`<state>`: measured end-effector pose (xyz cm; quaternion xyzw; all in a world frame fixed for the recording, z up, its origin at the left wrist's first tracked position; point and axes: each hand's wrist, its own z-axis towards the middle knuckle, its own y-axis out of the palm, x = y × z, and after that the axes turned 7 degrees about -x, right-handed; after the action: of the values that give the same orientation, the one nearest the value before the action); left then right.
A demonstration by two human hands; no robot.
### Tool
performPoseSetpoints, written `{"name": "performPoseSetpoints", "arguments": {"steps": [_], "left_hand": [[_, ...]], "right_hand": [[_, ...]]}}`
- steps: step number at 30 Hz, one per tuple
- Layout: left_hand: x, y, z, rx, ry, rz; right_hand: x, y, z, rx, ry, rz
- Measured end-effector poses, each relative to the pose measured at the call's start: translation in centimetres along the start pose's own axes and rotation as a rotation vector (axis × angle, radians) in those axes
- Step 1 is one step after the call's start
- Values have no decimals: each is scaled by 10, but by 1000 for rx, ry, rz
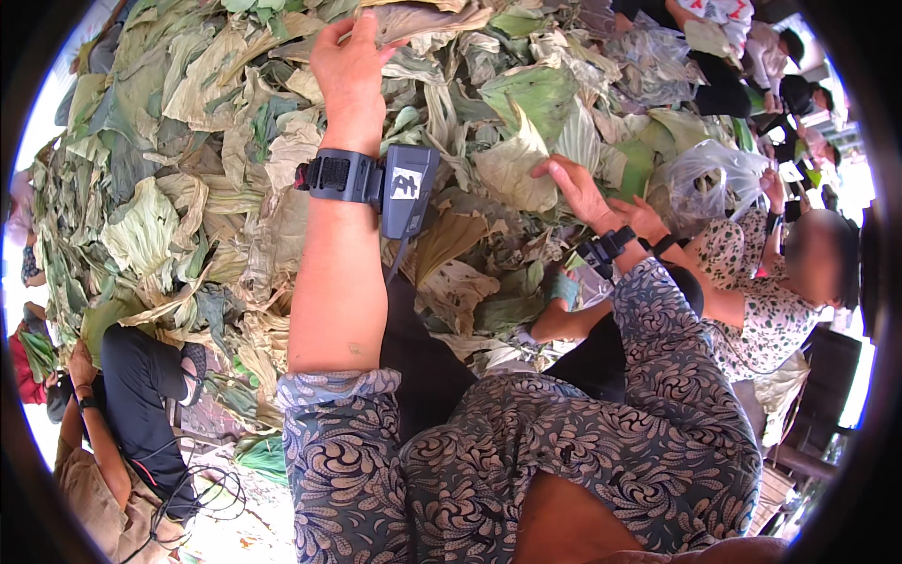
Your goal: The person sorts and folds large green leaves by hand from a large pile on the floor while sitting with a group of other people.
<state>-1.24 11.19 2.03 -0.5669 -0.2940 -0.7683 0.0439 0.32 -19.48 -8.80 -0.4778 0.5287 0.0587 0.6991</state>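
Note:
At the top of the head view, my left hand (349, 75) is stretched far out over the pile, its fingers closed on the edge of a brownish dried leaf (437, 21). My right hand (575, 191) is to the right and nearer to me. Its thumb and fingers pinch the edge of a broad, pale green, half-dried leaf (515, 162) that stands up from the heap. Under and around both hands spreads a large pile of wilted leaves (225, 75), green to tan, crumpled and overlapping. A greener leaf (534, 99) lies just beyond the one at my right hand.
Close on my right, a person in a patterned top (752, 310) reaches a hand (641, 218) beside my right wrist. A clear plastic bag (719, 179) lies beyond. At lower left another person (141, 414) sits near loose black cables (211, 493). More people line the far right.

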Motion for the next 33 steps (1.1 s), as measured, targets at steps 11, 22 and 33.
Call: {"name": "performPoseSetpoints", "arguments": {"steps": [11, 22, 33], "left_hand": [[-7, 47, -53, -897, -490, 477], [-49, 65, -38, -560, 34, 636], [-48, 67, -32, -532, 89, 834]], "right_hand": [[-50, -59, -27, 106, -83, 1072], [-69, -39, -9, 172, 14, 925], [-77, -44, -3, 79, 174, 836]]}}
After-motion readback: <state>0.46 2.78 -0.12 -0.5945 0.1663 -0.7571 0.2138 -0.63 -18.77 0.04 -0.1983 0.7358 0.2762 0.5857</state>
